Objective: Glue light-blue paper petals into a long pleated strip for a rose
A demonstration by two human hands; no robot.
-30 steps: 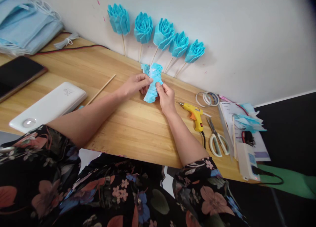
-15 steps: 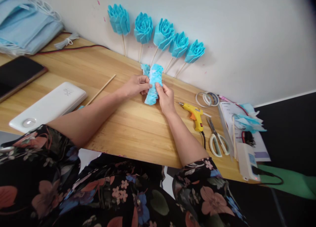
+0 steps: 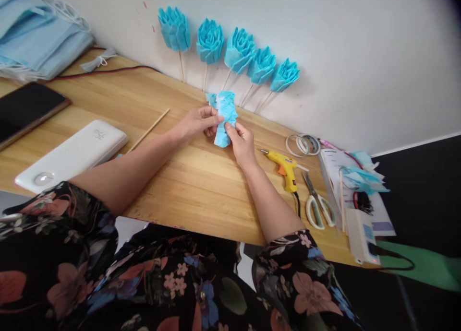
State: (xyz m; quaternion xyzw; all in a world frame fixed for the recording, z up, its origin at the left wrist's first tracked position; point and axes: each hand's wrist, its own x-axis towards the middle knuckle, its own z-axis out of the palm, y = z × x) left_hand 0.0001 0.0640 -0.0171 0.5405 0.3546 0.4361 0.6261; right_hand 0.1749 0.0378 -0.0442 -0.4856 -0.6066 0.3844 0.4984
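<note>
A crinkled strip of light-blue mask fabric (image 3: 225,103) is held up between my hands above the wooden table (image 3: 187,177). My left hand (image 3: 203,122) pinches its left edge, thumb lying across the front. From the right, my right hand (image 3: 241,139) grips the strip's lower part with thumb in front and fingers behind. Another small blue piece (image 3: 211,99) shows beyond the strip on the left. Several blue fabric roses, one of them a rose (image 3: 210,41) on a thin stick, lean against the wall behind.
To the right lie a yellow hot glue gun (image 3: 283,165), scissors (image 3: 317,201), tape rolls (image 3: 302,145), papers (image 3: 333,177) and a white box (image 3: 362,235) with a cable. Leftward are a wooden stick (image 3: 151,127), a white power bank (image 3: 72,153), a phone (image 3: 30,108) and stacked masks (image 3: 39,38).
The blue strip has turned from leaning to nearly upright, and its lower end has shifted up and right. My left thumb has moved further over it.
</note>
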